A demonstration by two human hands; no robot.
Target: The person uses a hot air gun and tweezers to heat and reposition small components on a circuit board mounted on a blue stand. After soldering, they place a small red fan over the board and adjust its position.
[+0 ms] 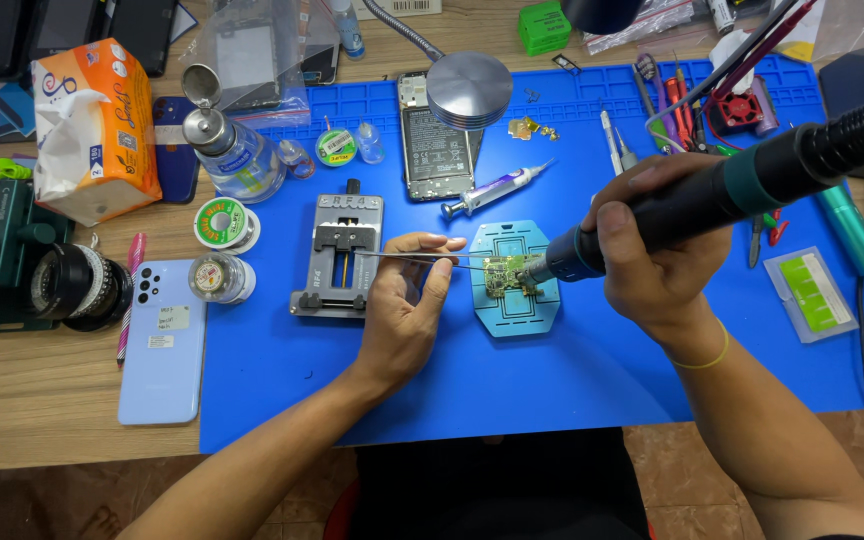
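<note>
Fingers (432, 262) of left hand (402, 320) pinching tweezers (422, 256), right hand (652, 250) gripping hot-air handle (712, 195), blue mat (282, 380), wooden bench (42, 400)

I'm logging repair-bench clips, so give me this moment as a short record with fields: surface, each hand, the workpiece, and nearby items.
surface: blue mat on a wooden table
left hand: pinches tweezers, tips at the circuit board
right hand: grips a black hot-air tool, nozzle on the board
workpiece: small circuit board on a light blue holder
nearby: grey metal clamp, syringe, pale blue phone, tissue pack
</note>
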